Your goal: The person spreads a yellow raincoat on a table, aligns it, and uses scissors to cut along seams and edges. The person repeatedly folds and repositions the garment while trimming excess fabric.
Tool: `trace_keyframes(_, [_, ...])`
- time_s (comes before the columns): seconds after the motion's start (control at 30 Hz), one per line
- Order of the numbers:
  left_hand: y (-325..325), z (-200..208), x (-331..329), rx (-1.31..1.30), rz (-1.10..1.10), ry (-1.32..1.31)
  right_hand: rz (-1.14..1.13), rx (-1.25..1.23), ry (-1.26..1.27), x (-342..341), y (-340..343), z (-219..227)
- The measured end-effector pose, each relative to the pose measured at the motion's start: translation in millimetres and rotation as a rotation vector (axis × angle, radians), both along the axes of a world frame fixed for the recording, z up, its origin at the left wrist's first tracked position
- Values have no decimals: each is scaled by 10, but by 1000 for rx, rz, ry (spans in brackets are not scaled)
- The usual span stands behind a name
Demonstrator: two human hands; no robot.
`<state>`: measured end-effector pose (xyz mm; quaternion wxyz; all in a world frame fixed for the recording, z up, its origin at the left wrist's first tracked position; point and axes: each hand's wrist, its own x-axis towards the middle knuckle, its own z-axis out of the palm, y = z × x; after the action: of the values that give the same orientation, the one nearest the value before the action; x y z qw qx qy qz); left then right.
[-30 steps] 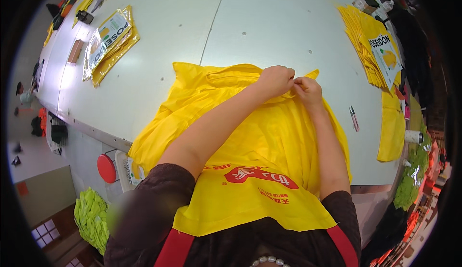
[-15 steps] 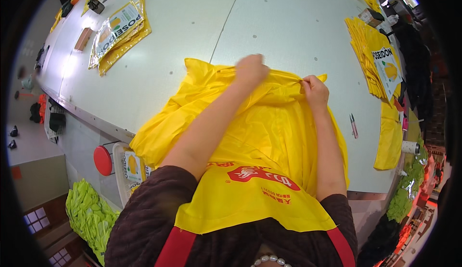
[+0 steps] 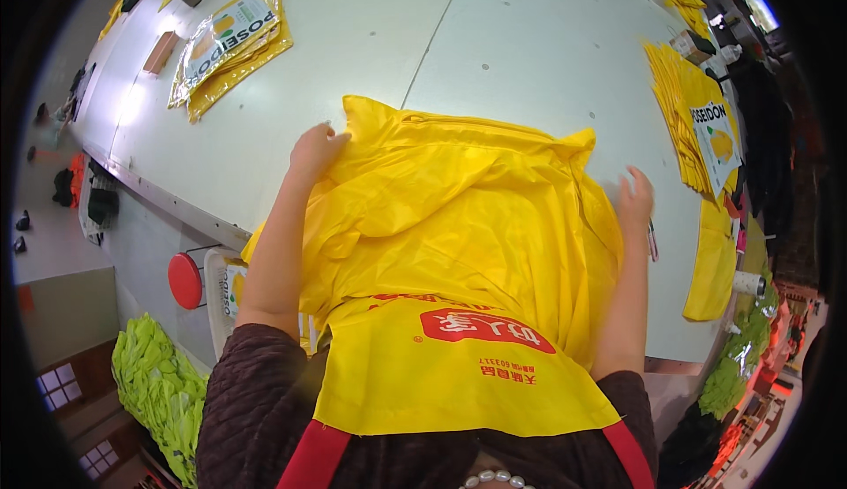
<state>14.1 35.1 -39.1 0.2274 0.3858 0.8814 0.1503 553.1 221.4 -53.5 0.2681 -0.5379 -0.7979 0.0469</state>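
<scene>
A yellow waterproof garment (image 3: 459,207) lies crumpled across the near side of the table, its folded far edge running almost straight between two raised corners. Just beside the far left corner is my left hand (image 3: 318,150), fingers loosely bent and thumb apart, with no cloth visibly gripped. My right hand (image 3: 634,200) hovers off the garment's right side, its fingers slightly blurred and spread, holding nothing. The garment's near part reaches under the yellow apron (image 3: 459,401) I wear, which hides where it ends.
Packaged yellow goods (image 3: 231,48) are stacked at the far left, near a brown block (image 3: 161,52). On the right lie another yellow stack (image 3: 697,123), a folded yellow piece (image 3: 709,264) and a thread spool (image 3: 749,283). A red stool (image 3: 185,281) stands left of the table.
My left hand has moved from the middle of the far edge to the left corner. My right hand has let go of the garment and moved right and nearer. The far edge lies flatter.
</scene>
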Motion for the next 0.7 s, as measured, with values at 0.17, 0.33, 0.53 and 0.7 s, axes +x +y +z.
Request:
trace_keyframes(0.17, [-171,-71,62,41,155,-391,-514,-342,-356,1570,-259,-457])
trace_keyframes(0.33, [-224,-48,83,187,249,-699,-520,-364,-419,1576,-444,-412])
trace_keyframes(0.53, [-260,-164,7,495,285,-740,-388,-758,1131,820,-271,109])
trace_keyframes(0.7, [1,9,328,824,-22,489,54,-953,988,-866,-120,446])
